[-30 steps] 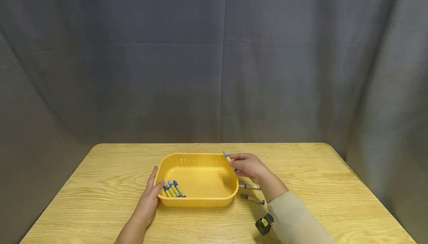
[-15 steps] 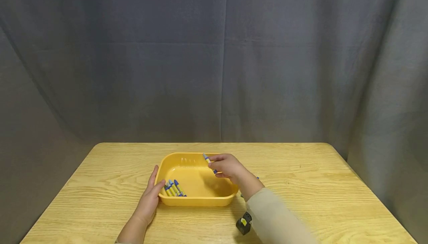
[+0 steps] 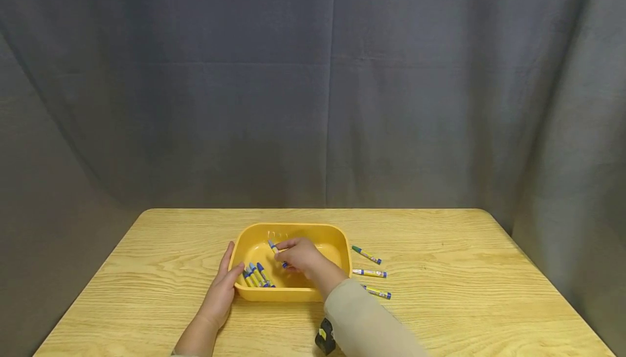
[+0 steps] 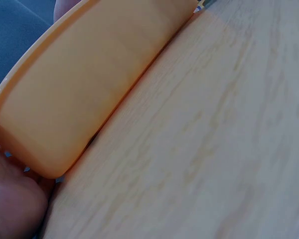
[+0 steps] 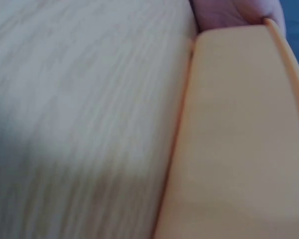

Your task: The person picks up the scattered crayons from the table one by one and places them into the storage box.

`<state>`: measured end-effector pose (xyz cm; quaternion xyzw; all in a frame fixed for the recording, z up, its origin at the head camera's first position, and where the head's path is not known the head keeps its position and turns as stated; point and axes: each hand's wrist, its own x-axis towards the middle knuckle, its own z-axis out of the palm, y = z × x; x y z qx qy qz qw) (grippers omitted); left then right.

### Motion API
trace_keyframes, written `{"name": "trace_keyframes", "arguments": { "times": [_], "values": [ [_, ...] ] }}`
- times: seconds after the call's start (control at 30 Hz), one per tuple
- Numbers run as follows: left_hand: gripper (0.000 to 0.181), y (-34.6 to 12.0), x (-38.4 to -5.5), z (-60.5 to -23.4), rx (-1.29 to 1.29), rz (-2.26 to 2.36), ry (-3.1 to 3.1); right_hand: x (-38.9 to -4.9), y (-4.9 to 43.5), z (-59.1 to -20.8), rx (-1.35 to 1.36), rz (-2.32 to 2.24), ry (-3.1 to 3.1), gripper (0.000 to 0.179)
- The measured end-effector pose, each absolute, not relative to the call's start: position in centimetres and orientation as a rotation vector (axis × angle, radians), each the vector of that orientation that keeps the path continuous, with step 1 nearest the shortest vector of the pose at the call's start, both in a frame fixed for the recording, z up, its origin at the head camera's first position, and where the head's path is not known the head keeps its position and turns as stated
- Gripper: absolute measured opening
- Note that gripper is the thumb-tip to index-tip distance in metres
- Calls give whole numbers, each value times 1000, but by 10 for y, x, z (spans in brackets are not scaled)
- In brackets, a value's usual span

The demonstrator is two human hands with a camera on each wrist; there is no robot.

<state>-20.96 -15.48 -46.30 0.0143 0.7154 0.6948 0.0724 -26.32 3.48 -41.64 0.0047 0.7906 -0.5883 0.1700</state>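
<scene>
A yellow plastic tray stands on the wooden table. My left hand grips its left end, thumb over the rim and fingers along the outer wall. In the left wrist view that hand shows beside the tray wall. Over the tray's inside, my right hand pinches a crayon with a pale blue-grey tip and yellow wrapper. Several crayons with blue and darker tips lie side by side in the tray's near left corner. The right wrist view shows only the tray's outer wall and my left hand.
Three more crayons lie on the table right of the tray: a green-tipped one, one in the middle and a nearer one, partly behind the sleeve. A grey curtain hangs behind the table.
My right hand has carried the crayon leftward from the tray's right rim to over its middle, and lower. The crayons on the right have come into sight. My left hand keeps its grip.
</scene>
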Motion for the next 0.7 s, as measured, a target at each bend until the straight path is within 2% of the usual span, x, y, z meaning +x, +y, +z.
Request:
{"name": "trace_keyframes", "arguments": {
  "times": [0.7],
  "values": [
    [69,-154,-210,-463,33,2095,2122,-258,1,-424,0,-1296,2560,16]
  ]
}}
